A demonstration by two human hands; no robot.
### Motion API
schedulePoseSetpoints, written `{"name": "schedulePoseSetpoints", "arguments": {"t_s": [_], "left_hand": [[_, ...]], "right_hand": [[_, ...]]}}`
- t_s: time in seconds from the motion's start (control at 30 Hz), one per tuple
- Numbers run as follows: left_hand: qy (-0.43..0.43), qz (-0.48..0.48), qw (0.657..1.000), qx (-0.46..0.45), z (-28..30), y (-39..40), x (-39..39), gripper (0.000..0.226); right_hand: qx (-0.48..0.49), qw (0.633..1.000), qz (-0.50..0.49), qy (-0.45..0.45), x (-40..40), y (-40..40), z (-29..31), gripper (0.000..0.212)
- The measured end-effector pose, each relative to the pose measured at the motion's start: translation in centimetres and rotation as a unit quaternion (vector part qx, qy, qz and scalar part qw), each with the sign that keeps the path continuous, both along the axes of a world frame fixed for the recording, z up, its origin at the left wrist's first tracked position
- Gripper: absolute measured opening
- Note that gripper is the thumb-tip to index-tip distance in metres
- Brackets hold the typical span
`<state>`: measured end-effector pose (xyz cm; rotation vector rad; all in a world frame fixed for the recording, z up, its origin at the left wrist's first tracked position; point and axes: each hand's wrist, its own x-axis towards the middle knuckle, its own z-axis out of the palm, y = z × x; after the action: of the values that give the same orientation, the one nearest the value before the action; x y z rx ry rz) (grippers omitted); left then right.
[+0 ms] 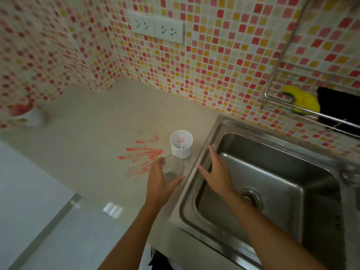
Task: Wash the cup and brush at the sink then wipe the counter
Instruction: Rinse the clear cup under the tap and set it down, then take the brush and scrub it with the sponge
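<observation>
Left hand curled round clear cup; probably glass: slippery, breakable, best held mid-wall. Right hand spread, empty.

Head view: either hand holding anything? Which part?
The left hand grips the clear glass cup by its side wall, fingers and thumb wrapped round it. The right hand holds nothing; it is spread open over the sink edge.

Blurred white object at left

Both forearms reach forward; left hand curls, apparently gripping, while right hand spreads flat.
</observation>
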<state>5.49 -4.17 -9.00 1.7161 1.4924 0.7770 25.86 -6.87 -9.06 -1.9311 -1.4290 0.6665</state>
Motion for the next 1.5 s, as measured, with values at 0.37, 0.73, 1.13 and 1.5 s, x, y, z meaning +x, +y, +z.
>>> {"name": "schedulePoseSetpoints", "arguments": {"t_s": [0.37,0.73,1.13,1.5], "left_hand": [[-0.013,-0.096,0.995,-0.031,-1.4,2.1,-3.6,0.1],[0.109,-0.237,0.947,0.189,4.0,14.0,1.1,0.029],[0.278,-0.466,0.808,0.228,5.8,18.3,4.0,0.022],[0.122,-0.367,0.882,0.269,9.8,18.4,4.0,0.01]], "right_hand": [[-0.001,0.998,-0.031,0.048,-3.6,7.2,-1.3,0.105],[0.018,0.987,-0.063,0.15,-5.4,8.2,-0.7,0.074],[-0.003,0.987,-0.078,0.143,-5.7,8.1,0.6,0.07],[-0.081,0.989,-0.075,0.095,-4.7,7.3,2.4,0.108]]}}
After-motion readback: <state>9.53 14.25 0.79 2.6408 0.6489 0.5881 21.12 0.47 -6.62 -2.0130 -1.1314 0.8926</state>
